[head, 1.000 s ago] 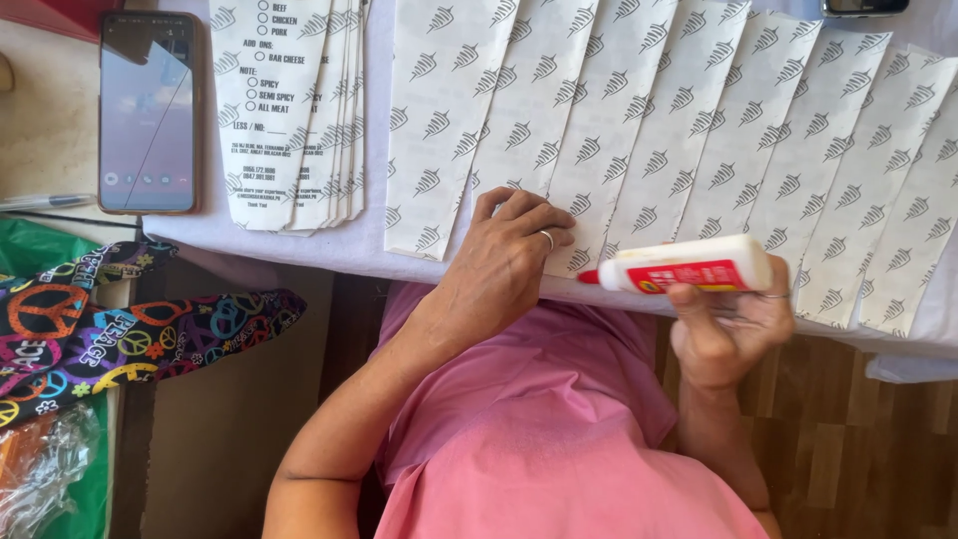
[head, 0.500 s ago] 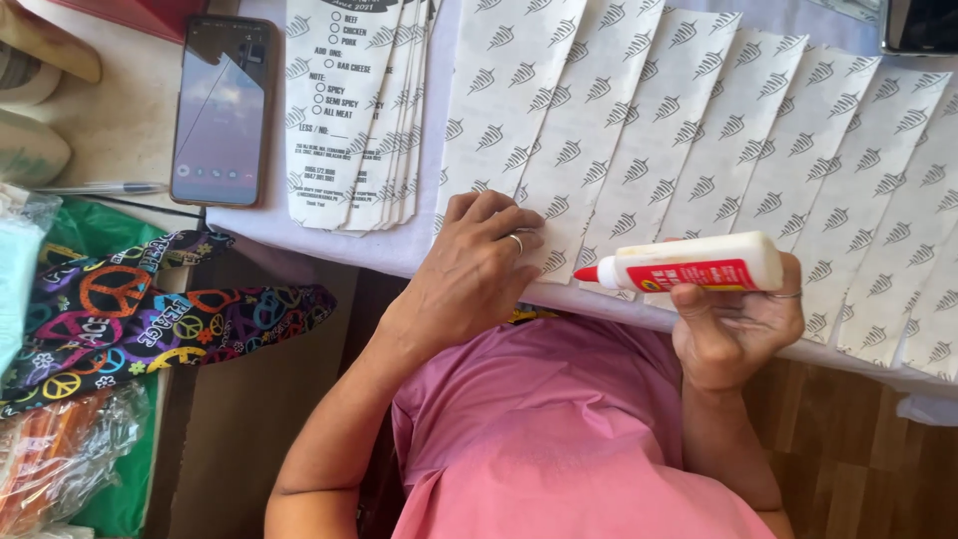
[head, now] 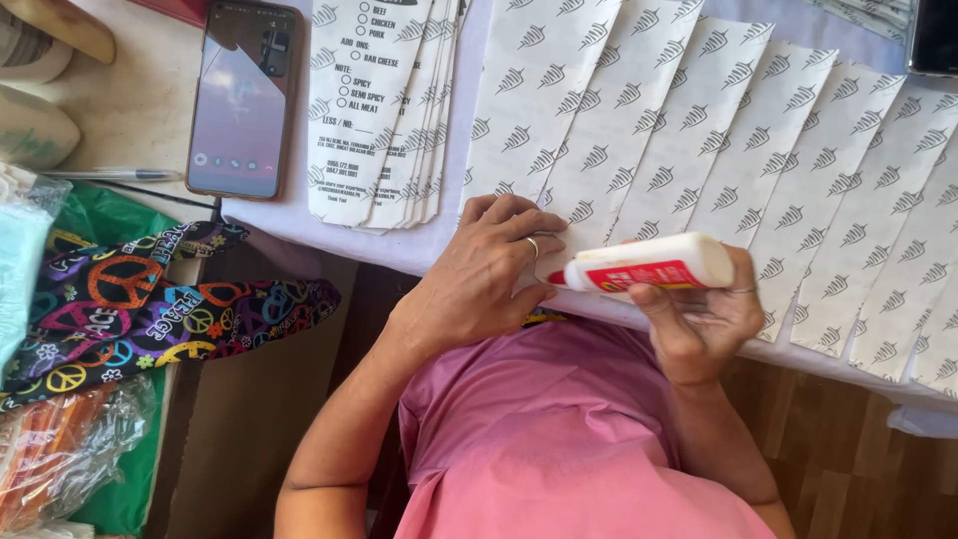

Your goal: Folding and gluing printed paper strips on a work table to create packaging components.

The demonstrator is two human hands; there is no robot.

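Glue bottle (head: 649, 267) in R hand (head: 699, 324) — tip at paper strip (head: 579, 190)

Right hand (head: 699, 319) around glue bottle (head: 644, 268); left hand (head: 489, 274) on patterned paper strips (head: 599, 160)

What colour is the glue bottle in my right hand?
The glue bottle is white with a red label and a red tip, seen best in the head view.

Seven white leaf-patterned paper sheets (head: 699, 130) overlap along the table's near edge; one stack of printed paper sleeves (head: 384, 100), one white-and-red glue bottle (head: 649, 265), one smartphone (head: 244, 95).
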